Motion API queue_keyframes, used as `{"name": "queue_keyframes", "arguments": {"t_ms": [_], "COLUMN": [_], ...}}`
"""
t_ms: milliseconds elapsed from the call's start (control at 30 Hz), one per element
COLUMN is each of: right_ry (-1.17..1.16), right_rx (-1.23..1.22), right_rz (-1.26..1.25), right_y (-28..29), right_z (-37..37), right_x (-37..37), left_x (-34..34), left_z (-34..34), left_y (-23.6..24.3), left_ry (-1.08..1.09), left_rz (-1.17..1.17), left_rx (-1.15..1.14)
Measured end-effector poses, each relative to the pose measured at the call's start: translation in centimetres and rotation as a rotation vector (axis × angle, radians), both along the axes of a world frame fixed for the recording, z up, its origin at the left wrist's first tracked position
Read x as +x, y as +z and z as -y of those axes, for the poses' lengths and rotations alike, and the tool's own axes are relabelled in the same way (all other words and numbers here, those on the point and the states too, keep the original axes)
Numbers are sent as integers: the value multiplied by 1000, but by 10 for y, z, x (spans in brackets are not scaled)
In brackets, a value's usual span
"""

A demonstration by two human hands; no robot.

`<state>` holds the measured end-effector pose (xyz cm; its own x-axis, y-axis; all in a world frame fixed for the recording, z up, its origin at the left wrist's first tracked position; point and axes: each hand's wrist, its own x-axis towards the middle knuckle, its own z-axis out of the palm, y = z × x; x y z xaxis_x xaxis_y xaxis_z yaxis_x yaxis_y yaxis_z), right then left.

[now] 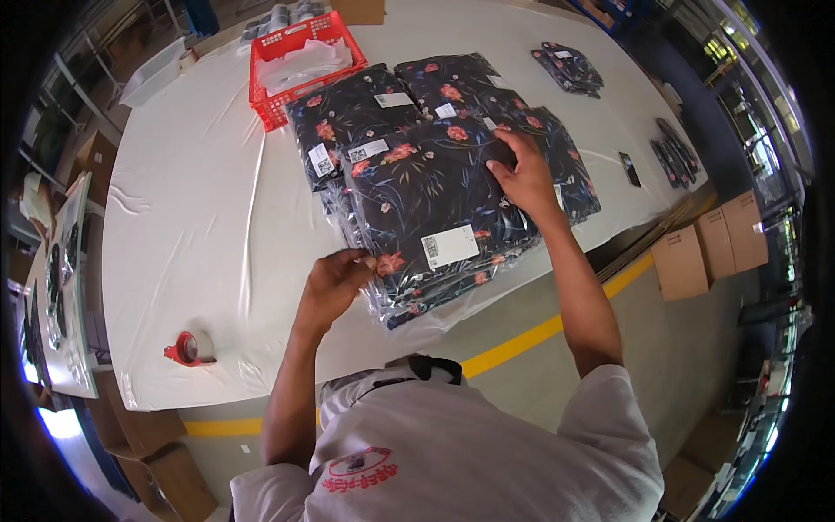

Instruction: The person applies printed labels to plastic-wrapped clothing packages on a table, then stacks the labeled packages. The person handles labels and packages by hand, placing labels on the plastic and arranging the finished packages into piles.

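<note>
A stack of dark floral garments folded in clear plastic bags [426,191] lies in front of me, white labels showing on several of them. At the near left corner of the top bagged garment [409,209], my left hand [337,285] is closed, its fingers pinching the plastic edge. My right hand [525,178] rests on the upper right side of the same bag, thumb and fingers apart. Further bagged garments [452,83] lie beneath and behind it, partly covered.
A red plastic crate [270,109] holding clear bags stands at the far left of the white-covered table [191,226]. A tape dispenser [190,348] sits near the left front. Small floral bundles [567,68] and a phone [630,170] lie at right. Cardboard boxes [709,244] stand beyond.
</note>
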<state>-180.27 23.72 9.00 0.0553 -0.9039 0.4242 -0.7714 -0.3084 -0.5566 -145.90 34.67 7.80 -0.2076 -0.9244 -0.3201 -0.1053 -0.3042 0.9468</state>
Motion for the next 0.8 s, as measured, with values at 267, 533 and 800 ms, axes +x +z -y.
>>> {"name": "queue_keyframes", "arguments": {"t_ms": [267, 533, 800], "right_ry": [-78, -174, -526], "right_rx": [86, -167, -363], "right_rz": [-358, -223, 260], "right_y": [-23, 4, 6], "right_z": [6, -7, -131], "right_x": [36, 28, 60], "left_x": [-25, 19, 182], "left_z": [11, -28, -212], "left_y": [-37, -39, -98], "left_ry": [151, 191, 475], "left_rz": [-56, -85, -57], "left_rx": [-221, -180, 78]}}
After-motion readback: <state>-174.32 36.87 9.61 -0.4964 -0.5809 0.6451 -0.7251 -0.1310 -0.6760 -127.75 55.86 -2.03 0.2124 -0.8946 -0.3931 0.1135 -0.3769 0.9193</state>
